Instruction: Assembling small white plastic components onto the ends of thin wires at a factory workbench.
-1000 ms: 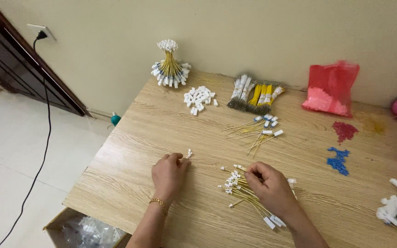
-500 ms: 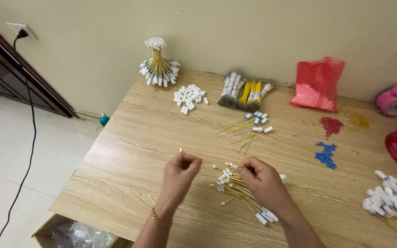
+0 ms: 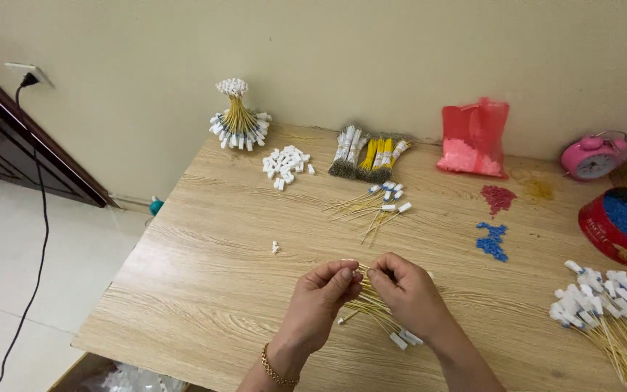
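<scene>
My left hand (image 3: 321,301) and my right hand (image 3: 404,290) meet over the near middle of the wooden table (image 3: 212,276). Their fingertips pinch together at a thin yellow wire with a small white end. Under the hands lies a loose bunch of yellow wires with white connectors (image 3: 386,319). One small white connector (image 3: 275,247) lies alone on the table to the left of my left hand. A gold bracelet sits on my left wrist.
At the back stand a tied wire bundle (image 3: 238,123), a heap of white connectors (image 3: 286,164), brush-like wire bundles (image 3: 368,154) and a red bag (image 3: 473,138). Loose wires (image 3: 379,207), red and blue beads (image 3: 493,239), a red tin (image 3: 622,226), a pink clock (image 3: 591,157) and more wires (image 3: 615,312) lie right.
Both hands have come together at the wire bunch, the left one moving right. A small white connector now lies on the table where the left hand was. The camera has tilted.
</scene>
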